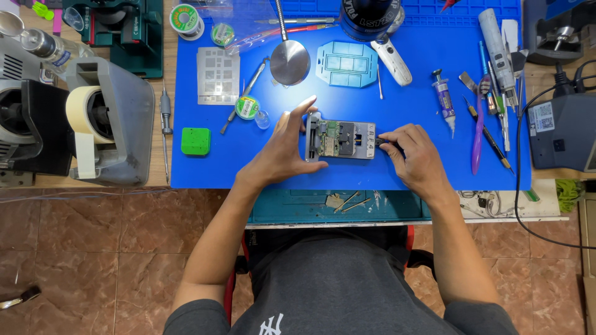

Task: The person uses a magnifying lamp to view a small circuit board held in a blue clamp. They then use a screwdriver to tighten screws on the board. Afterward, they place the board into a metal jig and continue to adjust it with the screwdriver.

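Note:
A grey metal board holder (340, 138) with a small green circuit board clamped in it lies on the blue work mat (205, 167). My left hand (282, 149) rests against the holder's left end, fingers spread and thumb up. My right hand (415, 155) pinches the black knob at the holder's right end between thumb and fingers.
On the mat lie a metal stencil (218, 75), a light blue tray (346, 64), a syringe (444, 99), a green block (195, 141), solder spools, and tweezers and screwdrivers at the right (496, 105). A tape dispenser (105, 121) stands left; a grey device (562, 130) stands right.

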